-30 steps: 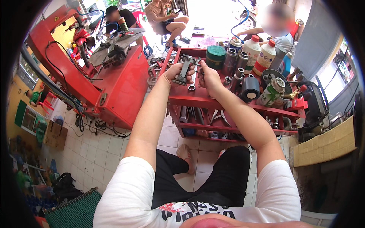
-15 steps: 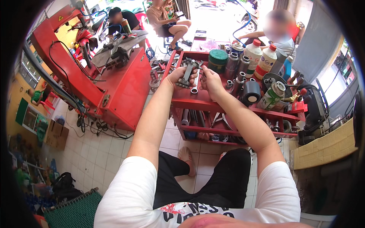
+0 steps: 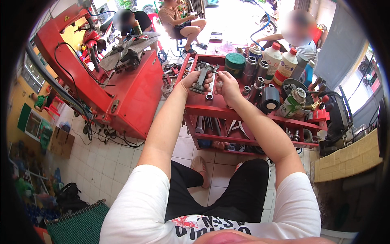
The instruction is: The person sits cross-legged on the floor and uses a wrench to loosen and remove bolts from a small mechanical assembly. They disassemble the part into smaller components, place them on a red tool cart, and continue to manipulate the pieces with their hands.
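Holding: left hand (image 3: 192, 83), upper centre of the frame, fingers wrapped round a dark metal part (image 3: 204, 76).
Metal part: in the left hand's grasp, long and tilted, its wider foot toward the lower left, above the cart's tray.
Right hand (image 3: 228, 88): just right of the part, fingers curled in, tips near its upper end; whether they grip anything small, cannot tell.
Wrench (image 3: 209, 97): one, ring end toward the bottom of the frame, on the tray between the two hands.
Cart (image 3: 211, 109): red, two-level, right of upper centre; more tools on its lower shelf.
Cart top, right of the hands: green tub (image 3: 235, 62); upright metal sockets (image 3: 249, 70); two white bottles (image 3: 272, 59) with red caps; black cylinder (image 3: 269, 98); green-and-white spray can (image 3: 293, 101), tilted.
Machine (image 3: 136, 101): red, upper left.
People: one seated (image 3: 177, 20), top centre; one (image 3: 306, 51), upper right.
Backpack (image 3: 70, 198): black, lower left.
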Tool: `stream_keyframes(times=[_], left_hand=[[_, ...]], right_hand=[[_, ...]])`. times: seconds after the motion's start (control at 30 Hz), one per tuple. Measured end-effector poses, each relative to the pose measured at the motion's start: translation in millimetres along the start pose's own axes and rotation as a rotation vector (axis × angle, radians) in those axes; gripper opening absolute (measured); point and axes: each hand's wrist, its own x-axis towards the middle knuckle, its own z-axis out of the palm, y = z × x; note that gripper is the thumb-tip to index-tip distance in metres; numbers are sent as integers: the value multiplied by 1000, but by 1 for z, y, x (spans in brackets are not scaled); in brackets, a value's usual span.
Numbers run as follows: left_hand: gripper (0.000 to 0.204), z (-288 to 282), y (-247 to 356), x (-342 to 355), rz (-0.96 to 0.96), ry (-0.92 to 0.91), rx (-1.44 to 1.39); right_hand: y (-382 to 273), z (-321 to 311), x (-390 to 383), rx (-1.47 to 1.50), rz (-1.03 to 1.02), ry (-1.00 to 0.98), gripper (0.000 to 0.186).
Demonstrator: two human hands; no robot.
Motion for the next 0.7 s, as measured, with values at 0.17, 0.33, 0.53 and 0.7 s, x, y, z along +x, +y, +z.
stream_keyframes(times=[0.17,0.33,0.53,0.7], left_hand=[[25,9,1,1,-17,-5,20],[25,3,0,2,-9,-32,-11],[27,2,1,1,-5,-37,9],[28,2,0,1,-2,-54,-25]], right_hand=[[-5,-7,1,-59,141,54,34],[2,-1,3,2,2,19,42],[-1,-8,4,-67,131,28,43],[-4,1,-2,-26,-37,34,43]])
